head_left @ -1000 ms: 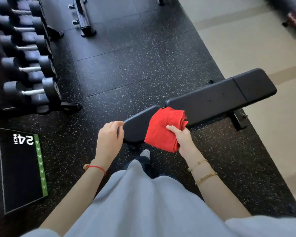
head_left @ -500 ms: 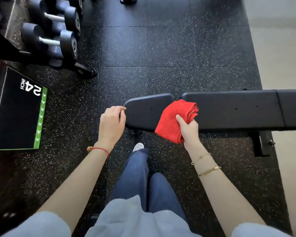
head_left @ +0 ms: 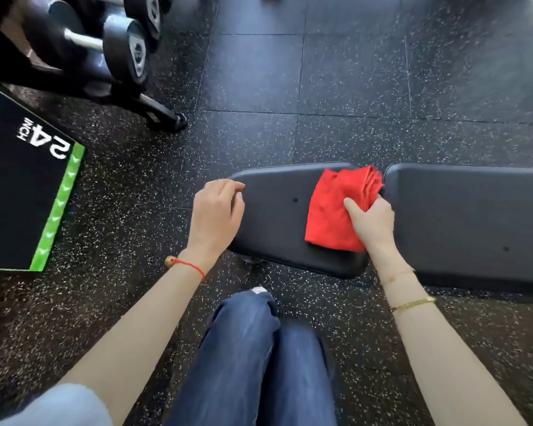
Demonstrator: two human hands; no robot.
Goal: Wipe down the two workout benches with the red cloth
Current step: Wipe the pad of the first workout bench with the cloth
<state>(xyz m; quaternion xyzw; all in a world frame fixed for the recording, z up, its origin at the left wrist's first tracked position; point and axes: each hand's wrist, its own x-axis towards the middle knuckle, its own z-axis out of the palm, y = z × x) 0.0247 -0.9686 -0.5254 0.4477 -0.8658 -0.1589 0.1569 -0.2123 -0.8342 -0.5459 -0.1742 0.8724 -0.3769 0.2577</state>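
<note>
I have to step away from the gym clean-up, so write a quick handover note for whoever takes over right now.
Right hand: grips the folded red cloth, pressed on the bench's short pad by the gap to the long pad.
Left hand: empty, resting on the short pad's end.
Done: can't tell how much is already wiped.
Left: the rest of this bench, then the second bench, not in view.

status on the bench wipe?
Right hand pressing red cloth onto seat pad. Left hand resting on pad's end, empty. Nothing in the way.
</note>
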